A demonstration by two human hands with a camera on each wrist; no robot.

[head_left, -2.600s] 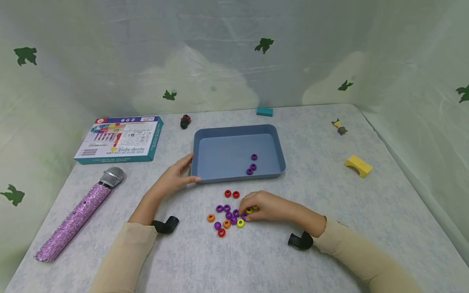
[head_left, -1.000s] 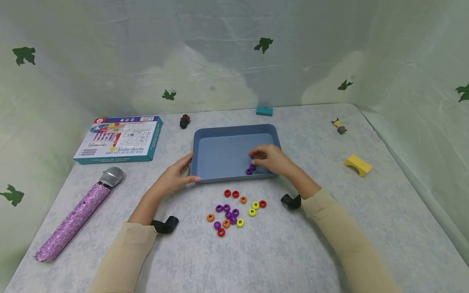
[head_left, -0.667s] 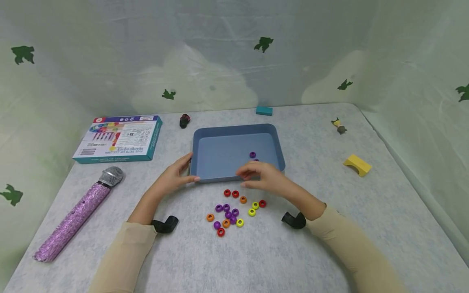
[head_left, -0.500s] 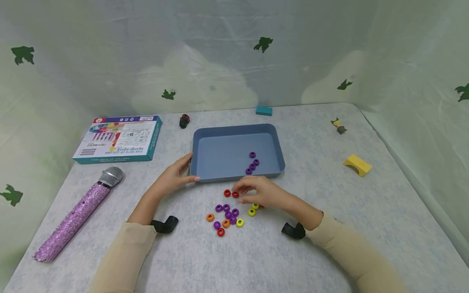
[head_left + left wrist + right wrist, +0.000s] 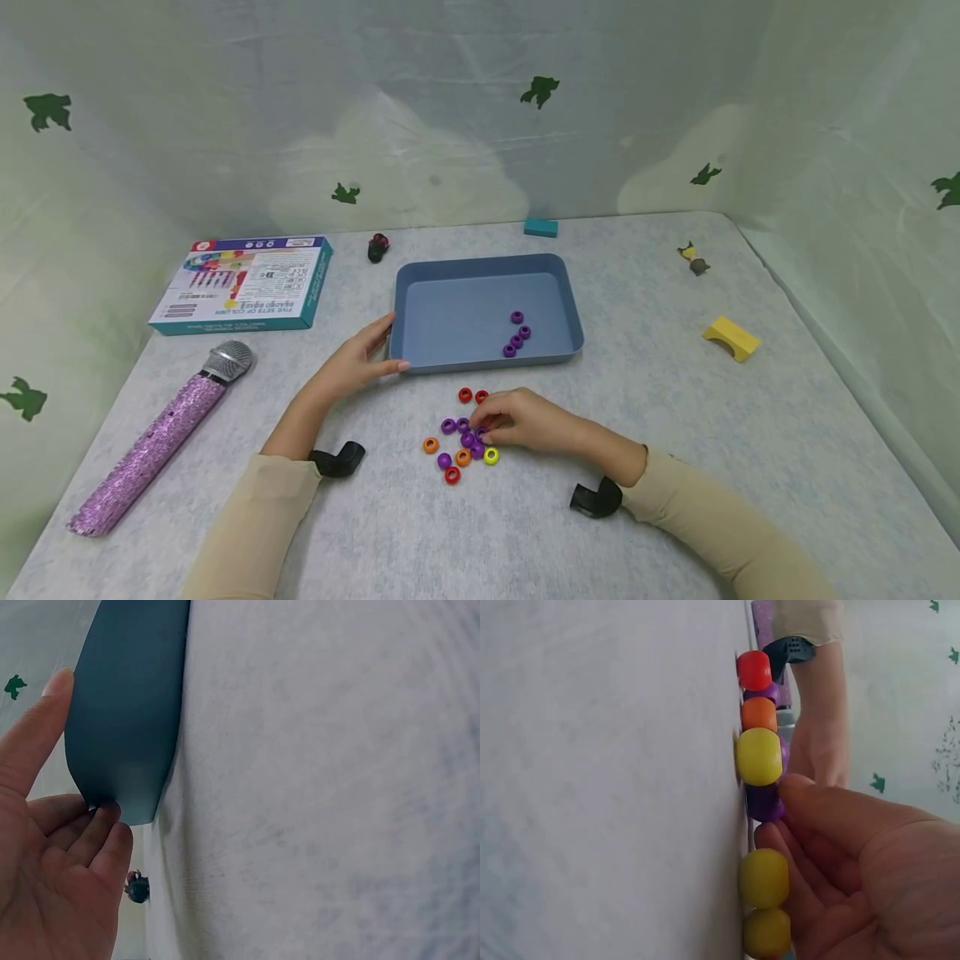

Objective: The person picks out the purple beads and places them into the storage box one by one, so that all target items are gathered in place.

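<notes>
A blue rectangular tray (image 5: 465,312) lies mid-table with several purple beads (image 5: 517,341) near its front right. My left hand (image 5: 358,360) holds its near left corner, thumb at the front rim and fingers against the left end; the left wrist view shows the bent fingertips on the tray wall (image 5: 127,712). In front of the tray is a loose group of purple, red, orange and yellow beads. My right hand (image 5: 528,421) reaches into it, thumb and forefinger pinching a purple bead (image 5: 763,802) beside a yellow bead (image 5: 759,757). The hand hides some beads in the head view.
Left of the tray are a flat printed box (image 5: 243,286) and a pink sequined microphone (image 5: 161,450). A small dark toy (image 5: 378,247) and a teal block (image 5: 541,227) lie behind. On the right are a yellow arch block (image 5: 732,338) and a small yellow-and-grey figure (image 5: 694,258).
My right hand has carried a purple bead into the tray, let it go and come back to the loose beads, where it pinches another purple one. The left hand has stayed at the tray.
</notes>
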